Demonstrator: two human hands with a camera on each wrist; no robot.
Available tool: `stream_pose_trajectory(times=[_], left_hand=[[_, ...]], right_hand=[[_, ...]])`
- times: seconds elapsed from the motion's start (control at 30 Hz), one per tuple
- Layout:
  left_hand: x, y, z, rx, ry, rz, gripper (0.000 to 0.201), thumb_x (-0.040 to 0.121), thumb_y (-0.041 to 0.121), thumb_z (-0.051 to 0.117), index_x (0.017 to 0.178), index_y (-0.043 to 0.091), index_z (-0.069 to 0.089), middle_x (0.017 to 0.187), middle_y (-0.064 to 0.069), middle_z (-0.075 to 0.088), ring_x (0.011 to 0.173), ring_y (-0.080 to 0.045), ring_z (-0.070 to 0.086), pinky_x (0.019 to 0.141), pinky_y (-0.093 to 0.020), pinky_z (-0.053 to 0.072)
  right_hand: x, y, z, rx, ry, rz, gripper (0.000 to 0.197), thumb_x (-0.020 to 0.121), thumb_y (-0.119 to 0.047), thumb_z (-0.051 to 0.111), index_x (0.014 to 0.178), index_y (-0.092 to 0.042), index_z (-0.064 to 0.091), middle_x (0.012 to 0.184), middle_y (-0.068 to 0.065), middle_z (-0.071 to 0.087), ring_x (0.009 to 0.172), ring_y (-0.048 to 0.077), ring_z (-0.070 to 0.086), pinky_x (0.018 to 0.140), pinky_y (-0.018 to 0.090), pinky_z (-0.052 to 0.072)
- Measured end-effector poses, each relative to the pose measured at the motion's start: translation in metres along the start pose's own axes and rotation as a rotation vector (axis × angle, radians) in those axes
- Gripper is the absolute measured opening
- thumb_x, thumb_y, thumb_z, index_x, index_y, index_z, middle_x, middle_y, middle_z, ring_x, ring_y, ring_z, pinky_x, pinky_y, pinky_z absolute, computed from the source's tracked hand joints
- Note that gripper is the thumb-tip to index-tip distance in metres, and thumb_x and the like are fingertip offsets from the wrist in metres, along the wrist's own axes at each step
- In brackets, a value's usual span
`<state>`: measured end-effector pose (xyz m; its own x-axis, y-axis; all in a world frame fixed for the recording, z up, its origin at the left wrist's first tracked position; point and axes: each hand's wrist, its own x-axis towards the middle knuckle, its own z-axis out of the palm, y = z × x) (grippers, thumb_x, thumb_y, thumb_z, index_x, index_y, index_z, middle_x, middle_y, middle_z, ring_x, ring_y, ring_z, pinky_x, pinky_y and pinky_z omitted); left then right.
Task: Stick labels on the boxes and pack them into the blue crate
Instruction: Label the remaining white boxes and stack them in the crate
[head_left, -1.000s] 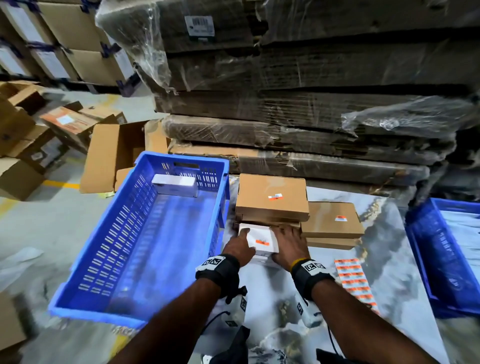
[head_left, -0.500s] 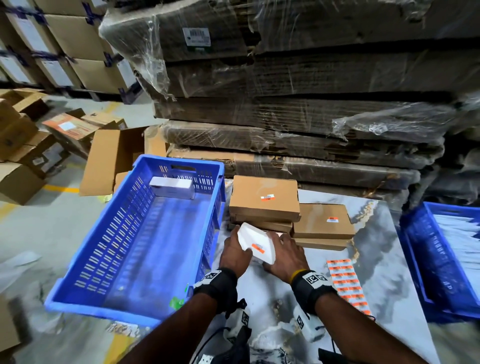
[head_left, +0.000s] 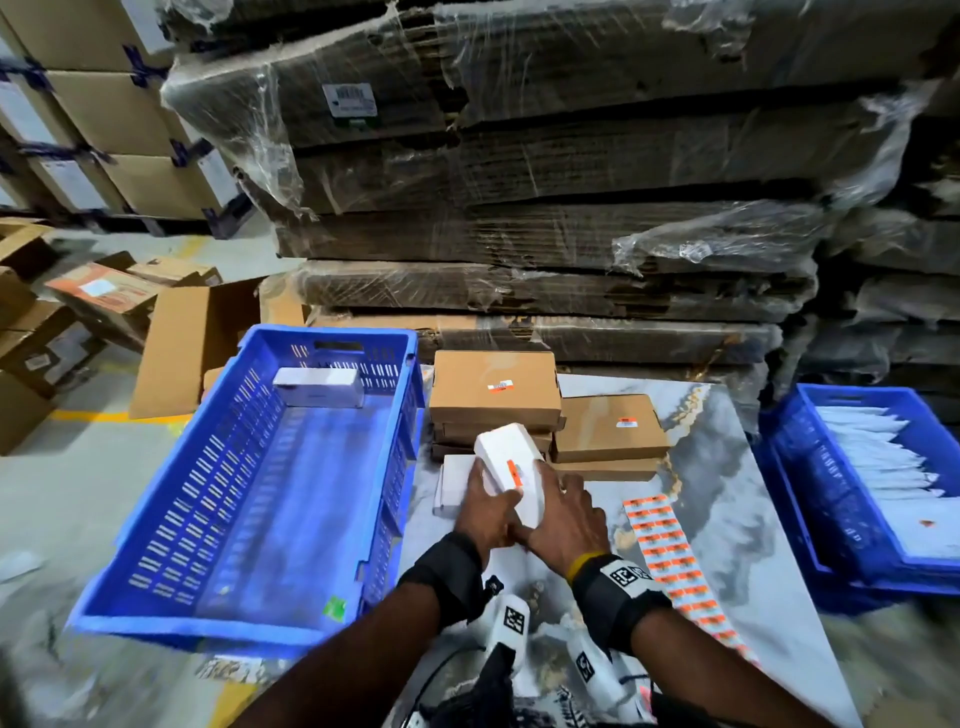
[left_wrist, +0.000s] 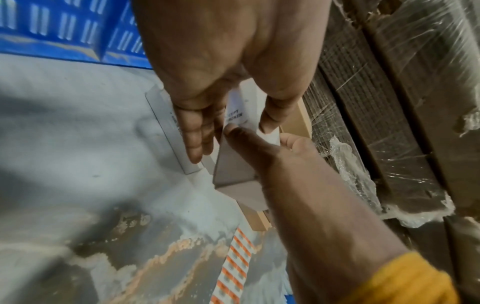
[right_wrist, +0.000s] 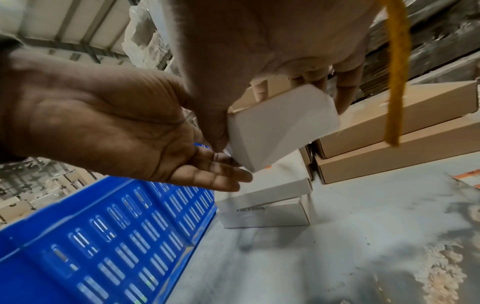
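A small white box (head_left: 506, 465) with an orange label (head_left: 513, 472) is raised and tilted above the table. My right hand (head_left: 563, 514) grips it, fingers over the far side and thumb on the near face; the right wrist view shows this box (right_wrist: 280, 127) in that grip. My left hand (right_wrist: 207, 174) lies open, its straight fingers touching the box's lower corner. The blue crate (head_left: 156, 530) stands to the left with one white box (head_left: 318, 385) at its far end. Two more white boxes (right_wrist: 267, 203) sit stacked on the table beneath.
Labelled brown boxes (head_left: 496, 395) are stacked behind my hands, with another pair (head_left: 610, 426) to the right. A sheet of orange labels (head_left: 670, 551) lies on the marble table (head_left: 727, 493). A second blue crate (head_left: 789, 499) stands right. Wrapped cardboard stacks (head_left: 545, 234) wall the back.
The labelled white box has come up off the white stack and tilted onto its end. My right hand has wrapped round it, and my left hand's fingers have slid beneath it.
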<state>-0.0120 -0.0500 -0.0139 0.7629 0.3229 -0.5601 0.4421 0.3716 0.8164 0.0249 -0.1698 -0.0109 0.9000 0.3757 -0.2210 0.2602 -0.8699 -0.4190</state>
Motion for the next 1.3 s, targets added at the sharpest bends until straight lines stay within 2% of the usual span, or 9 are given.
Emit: stream_pose_trajectory(times=[0.07,0.1,0.2,0.23,0.33,0.4,0.6,0.87,1.3], left_hand=[[0.004,0.008,-0.002,-0.025,-0.025,0.052,0.069,0.095,0.001,0.055,0.15,0.03,0.025,0.137,-0.012,0.056,0.115,-0.033,0.06,0.088,-0.048,0.054],[0.005,0.013,-0.005,-0.012,-0.033,0.079,0.064,0.095,0.002,0.055,0.147,0.03,0.031,0.131,-0.011,0.061,0.108,-0.029,0.064,0.084,-0.044,0.056],[0.004,0.026,-0.012,0.043,-0.072,0.139,0.045,0.097,0.007,0.054,0.135,0.03,0.047,0.108,-0.01,0.069,0.08,-0.02,0.068,0.054,-0.026,0.054],[0.005,0.03,-0.015,0.071,-0.096,0.165,0.038,0.098,0.008,0.054,0.131,0.026,0.052,0.11,-0.012,0.069,0.079,-0.018,0.067,0.054,-0.024,0.053],[0.007,0.036,-0.022,0.157,-0.191,0.253,0.024,0.097,0.009,0.057,0.118,0.02,0.063,0.121,-0.019,0.067,0.087,-0.021,0.066,0.074,-0.03,0.054],[0.006,0.038,-0.024,0.205,-0.233,0.247,0.02,0.097,0.01,0.057,0.115,0.017,0.064,0.114,-0.016,0.068,0.085,-0.019,0.066,0.076,-0.028,0.054],[0.003,0.034,-0.026,0.257,-0.294,0.201,0.023,0.097,0.013,0.058,0.12,0.012,0.064,0.097,-0.009,0.07,0.068,-0.006,0.068,0.061,-0.018,0.053],[0.004,0.026,-0.026,0.301,-0.309,0.242,0.027,0.096,0.017,0.061,0.12,0.005,0.067,0.102,-0.013,0.07,0.087,-0.019,0.066,0.077,-0.026,0.054],[0.005,0.024,-0.023,0.38,-0.351,0.284,0.024,0.096,0.016,0.06,0.116,0.006,0.069,0.098,-0.005,0.071,0.083,-0.011,0.066,0.071,-0.016,0.052]], right_hand=[[-0.005,0.001,-0.006,0.019,-0.015,-0.01,0.1,0.068,-0.076,0.058,0.149,-0.039,0.012,0.138,0.009,0.037,0.123,0.035,0.046,0.095,0.045,0.044],[-0.007,0.001,-0.009,0.039,-0.02,-0.016,0.104,0.066,-0.078,0.059,0.15,-0.039,0.012,0.139,0.008,0.036,0.125,0.034,0.045,0.095,0.043,0.045],[-0.009,0.002,-0.021,0.047,0.021,-0.079,0.098,0.071,-0.075,0.061,0.151,-0.037,0.018,0.137,0.004,0.037,0.125,0.028,0.046,0.095,0.04,0.045],[-0.008,0.003,-0.024,0.055,0.053,-0.108,0.092,0.075,-0.071,0.062,0.15,-0.034,0.023,0.134,0.002,0.039,0.124,0.026,0.046,0.095,0.039,0.045],[-0.006,0.007,-0.032,0.119,0.146,-0.17,0.069,0.083,-0.051,0.067,0.142,-0.029,0.04,0.127,0.0,0.044,0.117,0.023,0.05,0.09,0.034,0.047],[-0.006,0.01,-0.034,0.095,0.2,-0.199,0.058,0.084,-0.043,0.068,0.136,-0.027,0.049,0.126,0.001,0.048,0.116,0.023,0.052,0.09,0.033,0.048],[-0.009,0.011,-0.032,0.089,0.233,-0.162,0.043,0.085,-0.041,0.068,0.124,-0.028,0.058,0.129,-0.001,0.053,0.114,0.021,0.056,0.09,0.031,0.05],[-0.021,0.012,-0.024,0.002,0.228,-0.132,0.037,0.088,-0.049,0.059,0.12,-0.033,0.059,0.125,-0.004,0.057,0.106,0.021,0.061,0.081,0.032,0.053],[-0.028,0.016,-0.025,-0.063,0.204,-0.189,0.031,0.092,-0.041,0.053,0.121,-0.033,0.06,0.125,-0.005,0.055,0.102,0.02,0.063,0.079,0.03,0.051]])
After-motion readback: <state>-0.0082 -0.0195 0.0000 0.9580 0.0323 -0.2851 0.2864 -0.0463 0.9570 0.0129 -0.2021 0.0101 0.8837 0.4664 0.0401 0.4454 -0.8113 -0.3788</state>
